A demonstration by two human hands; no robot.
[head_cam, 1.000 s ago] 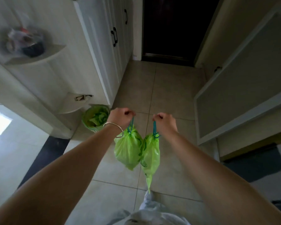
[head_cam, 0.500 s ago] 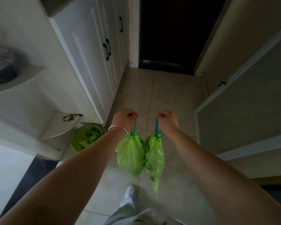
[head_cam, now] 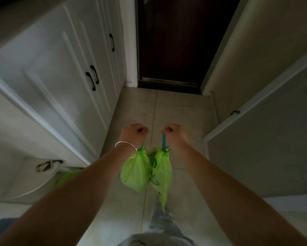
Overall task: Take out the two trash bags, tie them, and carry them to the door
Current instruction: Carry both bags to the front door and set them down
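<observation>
Two small green trash bags hang side by side over the tiled floor, their necks cinched with teal drawstrings. My left hand (head_cam: 135, 133), with a silver bangle on its wrist, is fisted on the drawstring of the left trash bag (head_cam: 135, 172). My right hand (head_cam: 175, 133) grips the teal drawstring of the right trash bag (head_cam: 162, 172), whose tail trails down to a point. The two bags touch each other. The dark brown door (head_cam: 174, 39) stands closed straight ahead at the end of the hallway.
White cabinets (head_cam: 64, 68) with black handles line the left side. A curved white shelf (head_cam: 37, 178) sticks out low on the left, with a green-lined bin (head_cam: 67, 176) partly hidden behind my left arm. A white-framed panel (head_cam: 266, 132) narrows the right side. My leg (head_cam: 164, 224) steps forward below.
I have walked forward down the hallway: the door is closer and larger, the bin and shelves have slid back to the lower left. Both hands still hold the bags the same way.
</observation>
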